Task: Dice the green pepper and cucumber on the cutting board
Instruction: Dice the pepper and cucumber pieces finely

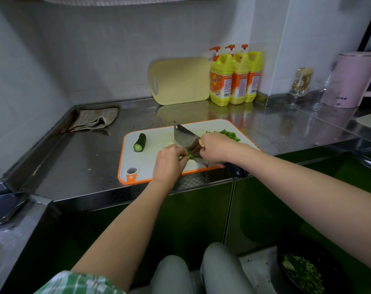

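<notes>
Cucumber (139,142): a dark-skinned stub with one cut end, lying on the left part of the cutting board, apart from both hands.
Cutting board (146,168): white with an orange rim, on the steel counter (85,158) at the centre of the frame.
Green strips (188,156): pale pieces near the board's front edge, mostly hidden; cucumber or pepper cannot be told.
Left hand (169,162): fingers curled down on the green strips, pinning them beside the blade.
Right hand (217,148): clamped round the cleaver's handle.
Cleaver (186,137): edge down against the strips.
Diced pile (230,134): green bits at the board's upper right.
Bowl (320,253): black, lower right of the frame, holding chopped greens.
</notes>
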The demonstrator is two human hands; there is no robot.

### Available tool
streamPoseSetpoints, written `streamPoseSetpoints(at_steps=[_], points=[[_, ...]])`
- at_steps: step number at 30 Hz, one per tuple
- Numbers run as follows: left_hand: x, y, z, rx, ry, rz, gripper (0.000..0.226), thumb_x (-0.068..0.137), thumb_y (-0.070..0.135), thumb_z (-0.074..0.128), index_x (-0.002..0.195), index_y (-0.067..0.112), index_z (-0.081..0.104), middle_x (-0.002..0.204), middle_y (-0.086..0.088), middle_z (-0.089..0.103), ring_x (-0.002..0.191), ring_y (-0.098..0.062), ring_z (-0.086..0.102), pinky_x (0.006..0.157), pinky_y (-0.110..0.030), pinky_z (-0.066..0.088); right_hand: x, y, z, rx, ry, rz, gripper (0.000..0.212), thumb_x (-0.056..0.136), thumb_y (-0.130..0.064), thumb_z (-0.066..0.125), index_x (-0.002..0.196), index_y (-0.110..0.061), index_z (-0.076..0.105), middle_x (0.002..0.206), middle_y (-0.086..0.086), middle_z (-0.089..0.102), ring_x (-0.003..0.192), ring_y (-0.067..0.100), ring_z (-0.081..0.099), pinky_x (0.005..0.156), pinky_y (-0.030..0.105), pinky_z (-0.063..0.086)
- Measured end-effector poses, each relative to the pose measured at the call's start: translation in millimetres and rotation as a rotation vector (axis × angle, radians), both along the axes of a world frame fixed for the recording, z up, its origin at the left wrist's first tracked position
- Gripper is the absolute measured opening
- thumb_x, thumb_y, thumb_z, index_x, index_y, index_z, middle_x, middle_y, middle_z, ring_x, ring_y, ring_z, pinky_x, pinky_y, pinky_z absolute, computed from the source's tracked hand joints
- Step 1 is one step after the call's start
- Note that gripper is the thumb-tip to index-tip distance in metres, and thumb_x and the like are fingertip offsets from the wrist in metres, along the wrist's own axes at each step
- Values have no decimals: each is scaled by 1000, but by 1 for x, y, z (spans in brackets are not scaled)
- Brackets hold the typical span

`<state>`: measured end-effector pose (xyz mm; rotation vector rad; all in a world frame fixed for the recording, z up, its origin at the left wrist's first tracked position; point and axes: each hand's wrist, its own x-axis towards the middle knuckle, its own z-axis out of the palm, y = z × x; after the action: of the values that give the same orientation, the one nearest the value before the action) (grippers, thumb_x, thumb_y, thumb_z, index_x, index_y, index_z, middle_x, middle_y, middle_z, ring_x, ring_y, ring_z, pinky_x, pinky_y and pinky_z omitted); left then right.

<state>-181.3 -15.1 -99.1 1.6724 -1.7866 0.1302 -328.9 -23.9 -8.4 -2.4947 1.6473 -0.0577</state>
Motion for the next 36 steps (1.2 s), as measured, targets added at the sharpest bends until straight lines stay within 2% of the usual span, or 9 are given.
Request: streamPoseSetpoints(at_steps=[5,8,12,14,17,20,24,31,36], points=[[0,0,-2,-37,1,-11,11,84,16,72,91,12,78,84,-6,66,77,-23,60,64,-27,37,13,-13,-8,5,33,-15,14,86,-5,50,72,-6,51,67,12,61,61,28,61,54,26,45],[-1,1,-1,-42,2,-11,10,83,15,71,89,11,78,82,-7,65,75,-23,59,64,-26,35,22,-18,-17,-21,22,-12,1,87,-8,53,87,-9,52,83,9,55,76,28,56,66,28,46],[0,2,-1,-41,26,-8,9,85,16,69,89,11,76,84,-4,66,73,-13,52,65,-21,31,24,-22,-18,-34,-34,-29,6,93,-12,49,90,-8,51,76,7,53,58,24,58,50,26,43],[2,2,-1,-29,55,-11,9,86,18,69,89,12,75,86,-3,68,75,-12,54,67,-23,39,21,-23,-19,-37,-82,-48,9,95,-14,47,90,-8,51,73,7,51,52,22,57,46,26,43],[3,3,0,-1,78,-12,9,88,20,68,90,15,75,89,-1,70,80,-14,60,73,-27,48,12,-26,-25,-44,-172,-73,19,96,-17,45,78,-10,47,70,7,52,52,24,58,46,27,42],[3,3,2,9,104,-13,9,88,21,67,90,16,75,89,1,72,80,-13,61,76,-28,50,3,-28,-31,-48,-244,-102,31,94,-17,46,64,-15,36,61,6,47,65,30,58,46,27,35],[3,5,2,23,160,-4,10,87,23,70,90,16,76,87,2,73,79,-12,63,78,-30,54,-2,-21,-20,-16,-315,-111,26,95,-17,45,69,-14,39,64,7,53,37,18,57,38,21,33],[3,5,2,28,185,20,12,87,25,70,92,17,77,86,1,74,78,-12,62,76,-29,52,0,-9,-9,40,-244,-58,16,94,-13,45,78,-8,47,63,10,56,39,19,57,38,21,34],[2,5,1,21,188,13,13,88,25,70,95,17,78,87,1,74,78,-12,62,78,-30,53,-1,-5,-9,61,-193,-48,22,92,-12,44,71,-9,45,57,11,58,41,21,58,40,23,34]])
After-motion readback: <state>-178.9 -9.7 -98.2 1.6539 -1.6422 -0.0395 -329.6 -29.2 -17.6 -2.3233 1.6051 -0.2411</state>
